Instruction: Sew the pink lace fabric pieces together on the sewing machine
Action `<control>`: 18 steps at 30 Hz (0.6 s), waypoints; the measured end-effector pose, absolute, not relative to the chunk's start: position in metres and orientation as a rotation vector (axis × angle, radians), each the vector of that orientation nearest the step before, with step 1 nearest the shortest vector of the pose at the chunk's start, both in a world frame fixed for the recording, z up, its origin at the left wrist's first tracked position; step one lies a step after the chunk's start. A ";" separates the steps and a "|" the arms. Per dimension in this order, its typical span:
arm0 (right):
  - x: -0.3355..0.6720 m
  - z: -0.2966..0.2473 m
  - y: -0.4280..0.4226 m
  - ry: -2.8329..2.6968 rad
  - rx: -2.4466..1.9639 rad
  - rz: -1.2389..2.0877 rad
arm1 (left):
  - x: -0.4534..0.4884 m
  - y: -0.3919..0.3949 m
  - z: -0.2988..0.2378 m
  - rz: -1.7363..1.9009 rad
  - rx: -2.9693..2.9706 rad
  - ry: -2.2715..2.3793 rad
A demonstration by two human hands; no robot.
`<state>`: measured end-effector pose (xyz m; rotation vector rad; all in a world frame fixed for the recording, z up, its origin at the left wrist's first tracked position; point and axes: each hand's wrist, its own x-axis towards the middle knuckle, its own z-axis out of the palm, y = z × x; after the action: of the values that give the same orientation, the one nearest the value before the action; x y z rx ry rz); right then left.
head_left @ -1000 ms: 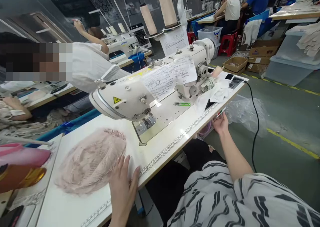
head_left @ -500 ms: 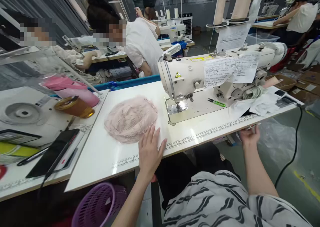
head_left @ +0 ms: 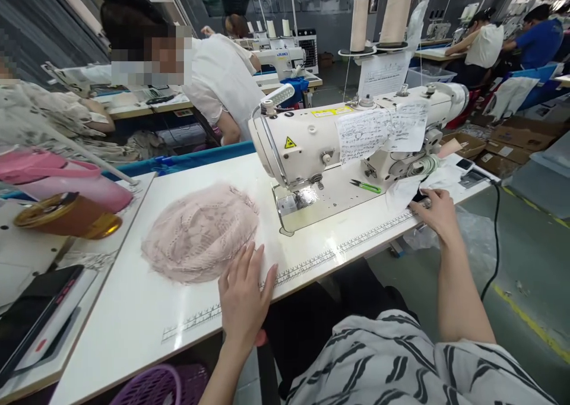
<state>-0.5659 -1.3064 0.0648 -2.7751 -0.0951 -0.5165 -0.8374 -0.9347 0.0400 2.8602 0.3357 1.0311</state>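
Observation:
My left hand [head_left: 243, 292] lies open and flat on the white sewing table [head_left: 111, 310], its fingertips at the near edge of a bundled pale pink lace fabric [head_left: 200, 233]. Over at the table's right, my right hand [head_left: 439, 215] has its thumb and forefinger around a small black item [head_left: 417, 198] beside crumpled white cloth [head_left: 401, 194]. What the black item is cannot be made out. Between the hands stands a white sewing machine [head_left: 303, 138], its needle area a little right of the lace. Green-handled thread snips [head_left: 366, 186] lie on its bed.
A printed ruler strip [head_left: 320, 258] runs along the table's front edge. Thread cones [head_left: 360, 25] stand behind the machine. To the left are a pink bottle [head_left: 75, 185] and an amber cup [head_left: 66, 215]. A purple basket [head_left: 151, 387] sits below. Co-workers [head_left: 227, 78] sit around.
My right hand has come up from below the table's front edge onto the tabletop, at the black item and white cloth. My left hand stays by the lace. The view has turned right.

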 end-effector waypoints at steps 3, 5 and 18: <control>-0.553 0.058 -1.308 -0.111 -2.773 -0.504 | -0.836 -0.935 0.041 1.042 2.859 0.315; -0.547 0.054 -1.309 -0.125 -2.762 -0.534 | -0.836 -0.934 0.042 1.045 2.857 0.301; -0.571 0.056 -1.284 -0.161 -2.286 -1.180 | -0.842 -0.925 0.033 1.174 2.903 0.366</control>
<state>-0.5712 -1.2845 0.0565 -2.2860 -0.1610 -1.1802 -0.8416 -0.9246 0.0325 2.9028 0.3656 1.1745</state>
